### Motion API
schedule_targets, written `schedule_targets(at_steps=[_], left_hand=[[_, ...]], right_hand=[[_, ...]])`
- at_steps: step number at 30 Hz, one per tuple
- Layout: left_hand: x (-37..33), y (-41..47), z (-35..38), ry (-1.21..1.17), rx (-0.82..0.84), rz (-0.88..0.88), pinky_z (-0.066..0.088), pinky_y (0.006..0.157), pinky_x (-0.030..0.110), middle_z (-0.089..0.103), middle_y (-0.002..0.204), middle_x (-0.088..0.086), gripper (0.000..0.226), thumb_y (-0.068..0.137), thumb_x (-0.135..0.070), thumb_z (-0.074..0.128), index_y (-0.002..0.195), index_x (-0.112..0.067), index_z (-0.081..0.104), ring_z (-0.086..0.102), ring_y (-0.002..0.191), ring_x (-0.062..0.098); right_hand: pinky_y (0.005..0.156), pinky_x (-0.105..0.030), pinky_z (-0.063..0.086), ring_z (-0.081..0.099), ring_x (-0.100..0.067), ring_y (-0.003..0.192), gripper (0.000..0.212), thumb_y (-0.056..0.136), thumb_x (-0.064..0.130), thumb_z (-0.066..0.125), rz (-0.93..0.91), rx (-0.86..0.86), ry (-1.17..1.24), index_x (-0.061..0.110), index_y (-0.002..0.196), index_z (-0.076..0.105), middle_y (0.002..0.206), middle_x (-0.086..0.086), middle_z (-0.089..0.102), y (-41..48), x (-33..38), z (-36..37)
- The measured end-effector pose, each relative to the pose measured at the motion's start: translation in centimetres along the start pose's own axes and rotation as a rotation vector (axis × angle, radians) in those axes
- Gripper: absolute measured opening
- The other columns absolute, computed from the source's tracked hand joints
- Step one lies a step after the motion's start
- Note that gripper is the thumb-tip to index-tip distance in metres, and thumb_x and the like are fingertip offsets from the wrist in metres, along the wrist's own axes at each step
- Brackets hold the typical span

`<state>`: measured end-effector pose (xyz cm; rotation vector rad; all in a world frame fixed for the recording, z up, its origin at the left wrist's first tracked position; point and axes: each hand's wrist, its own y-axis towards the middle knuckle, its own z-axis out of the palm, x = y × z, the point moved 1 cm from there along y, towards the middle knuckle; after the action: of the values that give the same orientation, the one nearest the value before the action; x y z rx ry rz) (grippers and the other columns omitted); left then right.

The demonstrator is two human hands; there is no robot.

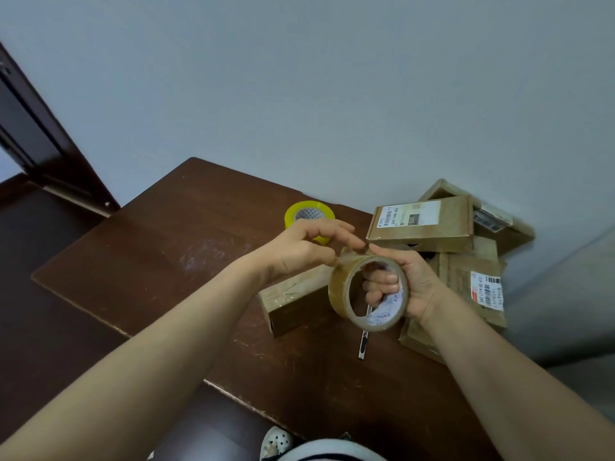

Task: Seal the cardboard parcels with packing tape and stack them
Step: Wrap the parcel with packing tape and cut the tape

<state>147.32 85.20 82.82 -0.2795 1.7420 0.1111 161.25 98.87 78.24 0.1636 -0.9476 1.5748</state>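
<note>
— Above the dark counter (149, 261), what do the hands hold?

— One roll of brown tape (337, 287), raised clear of the counter with its hole facing the camera. The right hand (419, 284) grips it from the right side, fingers curled through the core and thumb lying over the top.

— And the left hand?

— The left hand (306, 247) reaches in from the other side and pinches at the roll's top rim, fingertips drawn together just beside the right thumb (whether a loose end of tape sits between them, I cannot tell).

— Where are the parcels?

— A flat parcel (298, 291) lies on the counter under the hands, with shiny tape across its top. To the right, against the wall (332, 94), there is a loose pile: a labelled parcel (421, 224) on top, a bigger box (442, 191) behind it, and a barcode parcel (466, 277) lower down, partly behind the right hand.

— Anything else?

— A yellow tape roll (307, 211) lies flat on the counter behind the left hand, partly hidden by it. A slim knife (362, 342) lies on the counter below the brown roll, its upper end hidden behind the roll.
</note>
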Motion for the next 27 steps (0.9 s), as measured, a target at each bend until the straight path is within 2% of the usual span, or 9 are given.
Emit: schedule_targets(at_steps=[3,5,7,9,11,14,17,22,27], left_hand=[[0.3,0.1,-0.2,-0.068,-0.021,-0.013,0.052,0.089,0.025,0.059,0.125,0.004,0.012,0.081,0.004,0.067,0.085,-0.007,0.07,0.06,0.113,0.01],[0.5,0.4,0.0,-0.158,-0.045,-0.011,0.051,0.082,0.02,0.065,0.117,0.007,0.006,0.083,0.001,0.065,0.083,-0.004,0.067,0.065,0.105,0.011],[0.6,0.7,0.4,-0.19,-0.13,-0.006,0.052,0.076,0.019,0.069,0.099,0.009,0.004,0.087,-0.002,0.063,0.086,-0.002,0.066,0.067,0.089,0.011],[0.8,1.2,0.5,-0.124,-0.305,-0.028,0.056,0.073,0.028,0.067,0.084,0.011,0.009,0.089,-0.005,0.063,0.088,0.004,0.065,0.064,0.076,0.014],[1.2,1.6,0.5,-0.045,-0.475,-0.096,0.055,0.076,0.041,0.066,0.083,0.021,0.016,0.091,-0.009,0.062,0.088,0.006,0.064,0.062,0.075,0.024],[1.8,1.8,0.6,-0.047,-0.612,-0.184,0.057,0.069,0.042,0.069,0.086,0.025,0.019,0.093,-0.013,0.06,0.076,-0.005,0.064,0.068,0.073,0.031],[2.4,1.6,0.5,-0.035,-0.67,-0.233,0.055,0.053,0.03,0.071,0.073,0.016,0.025,0.093,-0.015,0.06,0.069,-0.011,0.065,0.07,0.062,0.025],[3.0,0.2,-1.0,-0.034,-0.759,-0.315,0.032,0.034,0.013,0.066,0.052,0.0,0.02,0.087,-0.014,0.067,0.068,-0.009,0.064,0.062,0.044,0.007],[4.5,-1.0,-1.3,-0.099,-0.752,-0.419,0.029,0.039,0.017,0.062,0.056,0.002,0.019,0.087,-0.014,0.067,0.069,-0.008,0.065,0.054,0.043,0.008]], right_hand=[[0.033,-0.018,0.035,0.036,-0.007,0.03,0.028,0.063,0.021,0.086,0.071,0.124,0.127,0.004,0.063,0.065,0.038,0.004,0.039,0.2,-0.1,0.1],[0.033,-0.018,0.042,0.05,-0.013,0.033,0.029,0.069,0.024,0.083,0.04,0.078,0.195,0.001,0.069,0.066,0.045,-0.003,0.052,0.6,-0.3,0.3],[0.058,-0.032,0.059,0.071,-0.022,0.065,0.037,0.083,0.038,0.064,-0.076,-0.053,0.171,0.003,0.085,0.074,0.077,-0.013,0.072,1.0,-0.3,-0.1],[0.09,-0.052,0.052,0.066,-0.033,0.105,0.049,0.079,0.052,0.061,-0.181,-0.109,0.166,0.014,0.108,0.074,0.119,-0.015,0.066,1.0,-0.1,-0.7],[0.092,-0.061,0.047,0.059,-0.041,0.116,0.067,0.068,0.058,0.072,-0.282,-0.062,0.148,0.018,0.121,0.067,0.134,-0.016,0.055,0.6,0.7,-0.9],[0.094,-0.048,0.052,0.062,-0.027,0.114,0.084,0.051,0.047,0.089,-0.354,-0.009,-0.146,0.009,0.121,0.063,0.123,-0.011,0.064,0.5,1.7,-0.6],[0.081,-0.025,0.052,0.067,-0.013,0.086,0.053,0.066,0.037,0.077,-0.43,-0.091,-0.585,0.004,0.106,0.068,0.092,-0.004,0.074,0.8,2.2,0.3],[0.05,-0.02,0.046,0.052,-0.01,0.043,0.071,0.061,0.055,0.071,-0.45,-0.225,-0.938,-0.012,0.08,0.064,0.049,-0.006,0.061,0.9,4.1,0.5],[0.054,-0.027,0.053,0.064,-0.02,0.053,0.027,0.088,0.027,0.064,-0.249,-0.117,-0.966,0.006,0.074,0.072,0.061,-0.015,0.067,1.2,4.1,0.9]])
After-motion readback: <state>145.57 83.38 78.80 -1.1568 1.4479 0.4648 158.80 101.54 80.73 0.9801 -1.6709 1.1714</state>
